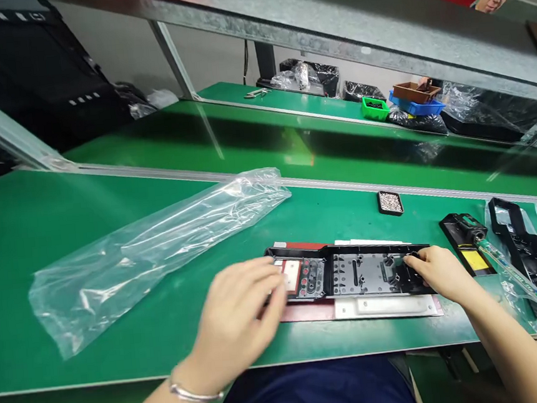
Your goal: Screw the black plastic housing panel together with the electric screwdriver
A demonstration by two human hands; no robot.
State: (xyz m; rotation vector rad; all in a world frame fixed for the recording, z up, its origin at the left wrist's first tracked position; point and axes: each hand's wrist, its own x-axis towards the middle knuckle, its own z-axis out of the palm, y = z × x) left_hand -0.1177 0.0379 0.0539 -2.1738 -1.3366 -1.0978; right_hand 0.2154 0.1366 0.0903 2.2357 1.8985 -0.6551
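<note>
A long black plastic frame [350, 273] lies on a red and white flat fixture [381, 306] near the green table's front edge. My left hand [241, 313], blurred, hovers over the frame's left end with fingers spread and nothing in it. My right hand [439, 271] rests on the frame's right end, fingertips pressing a small black part against it. Whether the fingers hold a small piece is hidden.
A long empty clear plastic bag [155, 249] lies to the left. A small black tray of screws [389, 203] sits behind the frame. A screwdriver holder [470, 246] and another black frame [532, 260] lie right. Bins [376, 108] stand on the far bench.
</note>
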